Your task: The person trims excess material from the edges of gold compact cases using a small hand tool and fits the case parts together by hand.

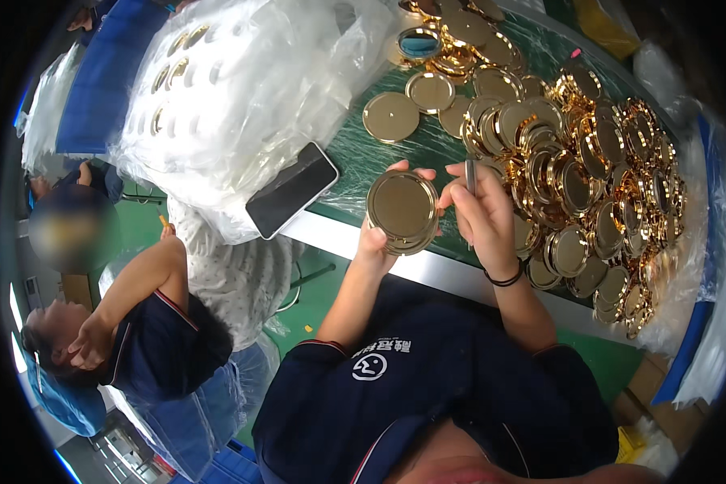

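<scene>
Round gold compact cases point(402, 202), a few stacked together, rest in my left hand point(375, 246), its thumb over the near edge and its fingertips showing behind the far rim. My right hand point(486, 216) is just to the right, fingers pinched. From its grip a slim grey metal tool point(470, 176) sticks up; its exact kind is hidden by the fingers. The right fingertips come close to the rim of the cases; whether they touch it I cannot tell. Beyond and to the right lies a large heap of similar gold cases point(573, 181).
A phone point(292, 191) with a dark screen lies left of my hands at the table's edge point(339, 238). Behind it, clear plastic sheeting point(258, 97) covers a white tray with several gold pieces. A co-worker in a dark shirt point(165, 339) is close on the left.
</scene>
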`<state>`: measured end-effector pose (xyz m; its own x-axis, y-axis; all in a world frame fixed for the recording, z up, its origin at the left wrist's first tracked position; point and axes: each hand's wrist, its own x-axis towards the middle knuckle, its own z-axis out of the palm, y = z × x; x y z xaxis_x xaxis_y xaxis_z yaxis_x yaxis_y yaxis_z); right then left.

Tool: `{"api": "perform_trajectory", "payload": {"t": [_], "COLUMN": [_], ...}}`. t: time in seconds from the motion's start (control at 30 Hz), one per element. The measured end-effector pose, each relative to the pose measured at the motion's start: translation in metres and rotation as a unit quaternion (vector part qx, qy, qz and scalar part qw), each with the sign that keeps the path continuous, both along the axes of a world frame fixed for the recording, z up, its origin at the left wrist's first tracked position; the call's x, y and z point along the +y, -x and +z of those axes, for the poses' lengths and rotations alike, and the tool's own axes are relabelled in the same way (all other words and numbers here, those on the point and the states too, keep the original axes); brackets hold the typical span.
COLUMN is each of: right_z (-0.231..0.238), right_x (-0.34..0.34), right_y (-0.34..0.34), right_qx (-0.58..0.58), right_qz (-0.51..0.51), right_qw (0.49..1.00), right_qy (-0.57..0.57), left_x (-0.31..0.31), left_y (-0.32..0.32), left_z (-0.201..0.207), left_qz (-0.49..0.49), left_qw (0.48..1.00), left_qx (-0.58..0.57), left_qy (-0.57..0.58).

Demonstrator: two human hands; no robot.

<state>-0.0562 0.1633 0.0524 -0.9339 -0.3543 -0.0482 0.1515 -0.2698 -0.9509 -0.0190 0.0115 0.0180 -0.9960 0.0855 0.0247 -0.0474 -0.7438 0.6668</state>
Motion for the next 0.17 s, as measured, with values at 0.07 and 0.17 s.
{"api": "perform_trajectory", "payload": {"t": [0.07, 0.17], "right_z": [-0.002, -0.004], "right_x": [0.001, 0.003], "right_y": [-0.004, -0.009], "right_qx": [0.005, -0.016], "right_qz": [0.001, 0.0], "right_qw": [1.0, 1.0], "right_qy": [-0.002, -0.003], "left_x": [0.002, 0.002], "left_y": [-0.004, -0.008], "left_z": [-0.003, -0.012], "left_qz": [-0.016, -0.058], "left_qw": [1.0, 0.998], "left_qx": [-0.002, 0.001], "left_qy": [0.004, -0.028]}}
